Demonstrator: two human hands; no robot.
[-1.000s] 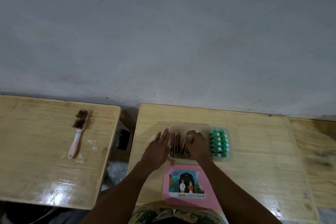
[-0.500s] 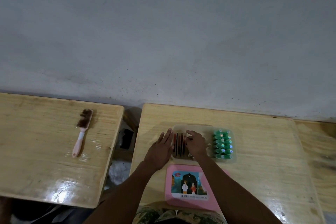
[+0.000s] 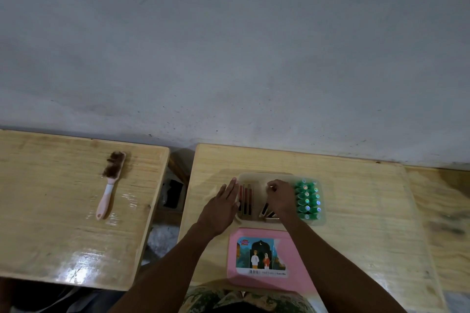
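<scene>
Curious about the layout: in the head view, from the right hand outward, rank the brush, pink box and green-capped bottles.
1. Green-capped bottles, just right of the right hand.
2. Pink box, nearer the person.
3. Brush, on the left table.

There are one left hand (image 3: pixel 220 209) and one right hand (image 3: pixel 281 197), one tray (image 3: pixel 259 176), twelve bottles (image 3: pixel 306 201) in two columns of six, at least five sticks (image 3: pixel 246 201), one pink box (image 3: pixel 295 246), one brush (image 3: pixel 112 180) and three tables (image 3: pixel 356 211).

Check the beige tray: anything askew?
Yes. Two slim dark sticks by the beige plastic tray's near edge, below the right hand, lie slanted, while the reddish sticks at its left lie straight and parallel.
</scene>
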